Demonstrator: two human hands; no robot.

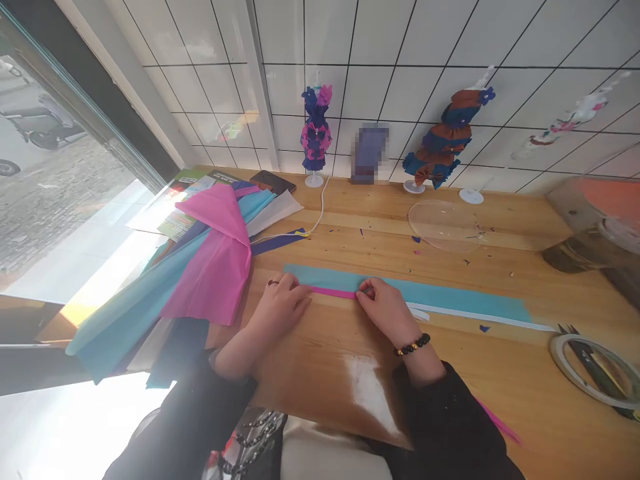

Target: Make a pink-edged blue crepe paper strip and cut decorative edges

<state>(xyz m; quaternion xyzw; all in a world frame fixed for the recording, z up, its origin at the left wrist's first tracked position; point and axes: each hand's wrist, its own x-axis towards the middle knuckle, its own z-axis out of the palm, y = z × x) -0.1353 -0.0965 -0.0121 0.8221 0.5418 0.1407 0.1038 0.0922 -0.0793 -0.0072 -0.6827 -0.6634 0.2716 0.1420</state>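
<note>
A long blue paper strip (450, 295) lies across the wooden table, a white tape (480, 316) running along its near edge on the right. Along the left part of that edge is a narrow pink strip (333, 292). My left hand (287, 303) is closed at the pink strip's left end, its fingertips down on it. Farther right, my right hand (384, 308) pinches the same strip between thumb and forefinger. A loose white curl of tape (419, 312) sits just beside my right hand. The strip under my fingers is hidden.
Pink sheets (215, 267) and blue sheets (135, 303) are heaped at the left. Decorated stands (316, 137) line the tiled wall. A clear disc (443, 225) and blue scraps lie behind the strip. At right, a tape roll (559, 353) surrounds dark-handled tools (595, 367).
</note>
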